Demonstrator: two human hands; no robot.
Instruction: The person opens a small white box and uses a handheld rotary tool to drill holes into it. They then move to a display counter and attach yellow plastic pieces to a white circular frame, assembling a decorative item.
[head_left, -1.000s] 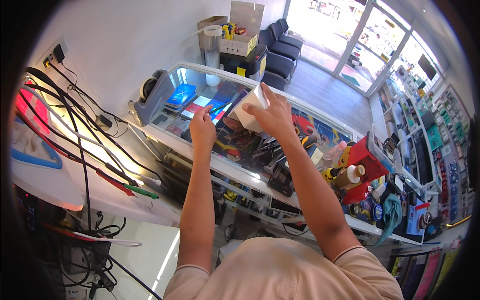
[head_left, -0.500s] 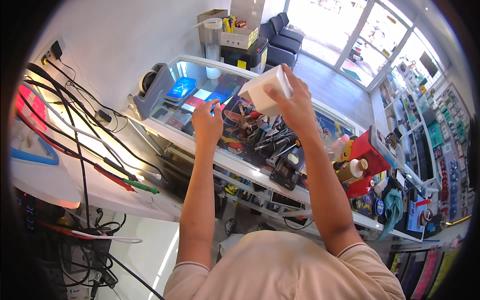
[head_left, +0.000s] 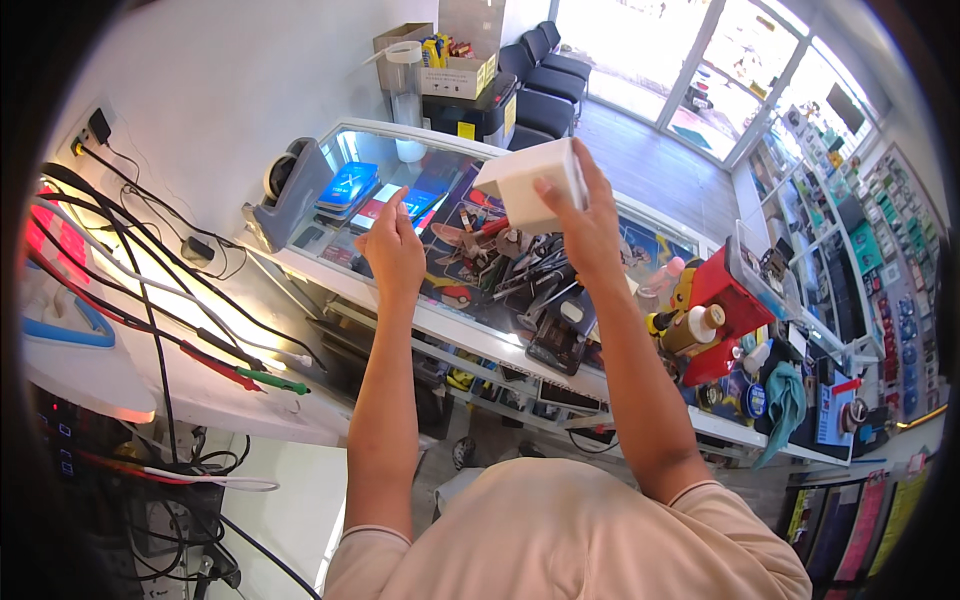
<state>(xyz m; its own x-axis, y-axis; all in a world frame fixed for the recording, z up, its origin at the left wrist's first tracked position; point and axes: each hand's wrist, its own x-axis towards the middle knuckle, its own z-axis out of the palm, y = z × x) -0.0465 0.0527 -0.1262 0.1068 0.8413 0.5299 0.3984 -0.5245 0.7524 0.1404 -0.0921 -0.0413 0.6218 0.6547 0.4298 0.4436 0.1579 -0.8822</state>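
Note:
My right hand (head_left: 594,225) grips a white box (head_left: 530,185) by its right side and holds it tilted above the glass counter (head_left: 470,330). My left hand (head_left: 395,252) hovers over the left part of the counter with its index finger stretched out and nothing in it. Just beyond that hand lie a blue package (head_left: 350,185) and flat blue and red packets (head_left: 435,178). Between and below my hands is a heap of pliers and screwdrivers (head_left: 515,265). A black phone-like device (head_left: 553,345) lies at the counter's near edge.
A grey tape dispenser (head_left: 285,190) stands on the counter's left end. A clear tube (head_left: 405,100) rises at its far edge. To the right are a red container (head_left: 725,295), a bottle (head_left: 695,328) and a teal cloth (head_left: 785,405). Cables (head_left: 150,250) hang over the white surface at left.
My left hand has drawn back slightly from the packets, its index finger now pointing up and away. The white box stays in my right hand, and the view has shifted a little.

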